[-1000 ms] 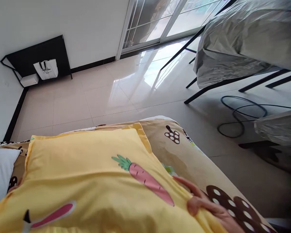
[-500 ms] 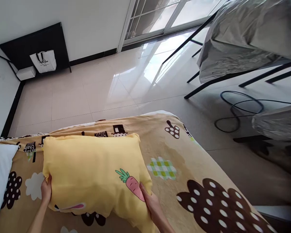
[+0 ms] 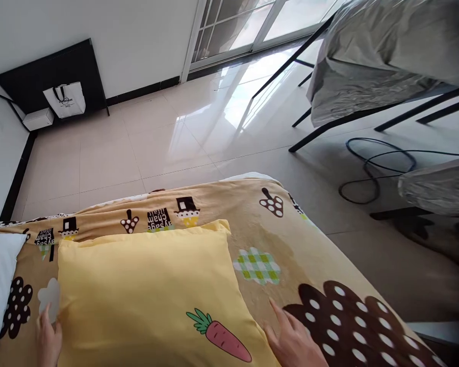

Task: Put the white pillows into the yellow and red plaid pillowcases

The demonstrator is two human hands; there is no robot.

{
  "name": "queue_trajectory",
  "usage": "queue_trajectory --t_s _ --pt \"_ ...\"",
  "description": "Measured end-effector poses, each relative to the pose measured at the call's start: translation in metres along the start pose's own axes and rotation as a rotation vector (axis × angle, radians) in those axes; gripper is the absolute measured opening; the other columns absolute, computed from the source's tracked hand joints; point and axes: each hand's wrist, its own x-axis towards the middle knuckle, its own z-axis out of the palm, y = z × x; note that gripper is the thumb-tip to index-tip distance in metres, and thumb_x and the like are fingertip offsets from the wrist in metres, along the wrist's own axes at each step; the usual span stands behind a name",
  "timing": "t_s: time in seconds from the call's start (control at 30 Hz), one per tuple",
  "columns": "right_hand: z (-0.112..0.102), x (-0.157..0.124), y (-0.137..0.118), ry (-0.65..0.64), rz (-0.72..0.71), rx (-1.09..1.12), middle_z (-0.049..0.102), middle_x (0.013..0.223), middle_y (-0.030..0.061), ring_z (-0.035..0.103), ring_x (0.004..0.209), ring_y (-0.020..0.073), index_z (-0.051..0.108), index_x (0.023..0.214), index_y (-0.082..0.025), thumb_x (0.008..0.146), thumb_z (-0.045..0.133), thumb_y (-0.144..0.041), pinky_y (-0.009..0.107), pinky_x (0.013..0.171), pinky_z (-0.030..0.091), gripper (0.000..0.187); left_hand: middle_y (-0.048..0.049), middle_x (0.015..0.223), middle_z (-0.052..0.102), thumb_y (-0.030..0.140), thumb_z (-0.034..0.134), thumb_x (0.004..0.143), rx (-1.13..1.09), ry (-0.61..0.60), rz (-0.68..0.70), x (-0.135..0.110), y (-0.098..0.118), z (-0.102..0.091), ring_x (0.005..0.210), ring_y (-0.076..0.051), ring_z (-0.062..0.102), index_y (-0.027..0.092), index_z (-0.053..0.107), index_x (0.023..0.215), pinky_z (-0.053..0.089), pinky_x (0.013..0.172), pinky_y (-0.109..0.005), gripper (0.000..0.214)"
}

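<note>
A yellow pillow [image 3: 145,285] with a printed pink carrot lies flat on the patterned tan blanket [image 3: 260,229] over the bed; its near edge runs out of view. My left hand [image 3: 49,336] is at the pillow's left side, fingers apart and pointing up, close to its edge. Beside the right edge, near the carrot print, my right hand [image 3: 292,336] hovers with thumb and forefinger spread, gripping nothing. Whether either hand brushes the pillow I cannot tell.
Part of a white pillow [image 3: 0,285] shows at the left. Beyond the bed are the tiled floor [image 3: 156,137], a black panel [image 3: 30,71] with a white bag [image 3: 66,100], and a plastic-covered piece of furniture [image 3: 367,76]. A dark cable [image 3: 375,178] lies coiled on the floor.
Both hands have let go of the yellow pillow and moved outward from its sides. The pillow now lies flatter and lower in view, its carrot print fully showing.
</note>
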Motion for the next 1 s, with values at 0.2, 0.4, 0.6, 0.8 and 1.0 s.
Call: queue_trajectory --t_s 0.2,0.4,0.6,0.8,1.0 --pt "0.003 -0.012 -0.179 0.046 -0.683 0.117 0.040 0.154 0.0050 0.035 0.143 0.0212 0.025 0.155 -0.026 0.097 0.036 -0.031 0.039 0.117 0.024 0.059 -0.0106 0.158 0.033 0.023 0.040 0.093 0.160 -0.120 0.842 -0.051 0.177 0.047 0.148 -0.023 0.024 0.023 0.029 0.152 0.024 0.120 -0.048 0.060" --pt "0.036 0.063 -0.226 -0.168 -0.548 0.086 0.033 0.157 0.0042 0.027 0.146 0.0213 0.031 0.153 -0.027 0.099 0.034 -0.045 0.045 0.119 0.016 0.057 -0.0052 0.158 0.034 0.034 0.036 0.096 0.269 -0.201 0.795 -0.022 0.216 0.101 0.148 -0.022 0.025 0.027 0.034 0.151 0.017 0.122 -0.050 0.055" --pt "0.027 0.128 -0.127 -0.436 -0.008 -0.021 0.026 0.161 0.0058 0.023 0.148 0.0250 0.024 0.155 -0.024 0.095 0.024 -0.056 0.054 0.115 0.024 0.067 -0.0034 0.162 0.022 0.049 0.028 0.097 0.366 -0.409 0.192 0.082 0.129 0.048 0.150 -0.024 0.017 0.026 0.029 0.152 0.022 0.119 -0.054 0.059" --pt "0.015 0.106 -0.255 -0.176 -0.253 0.060 0.044 0.149 0.0181 0.033 0.143 0.0260 0.049 0.141 -0.011 0.098 0.024 -0.027 0.047 0.112 0.028 0.053 -0.0079 0.157 0.035 0.035 0.029 0.097 0.384 -0.424 0.354 0.059 0.213 0.065 0.148 -0.025 0.026 0.023 0.041 0.147 0.022 0.119 -0.050 0.053" --pt "0.034 0.090 -0.293 -0.242 -0.550 0.179 0.061 0.135 0.0110 0.050 0.129 0.0236 0.060 0.126 -0.018 0.097 0.035 -0.031 0.043 0.113 0.028 0.040 -0.0108 0.148 0.049 0.031 0.031 0.096 0.357 -0.261 0.493 0.039 0.226 0.105 0.142 -0.024 0.038 0.019 0.053 0.138 0.019 0.120 -0.052 0.049"
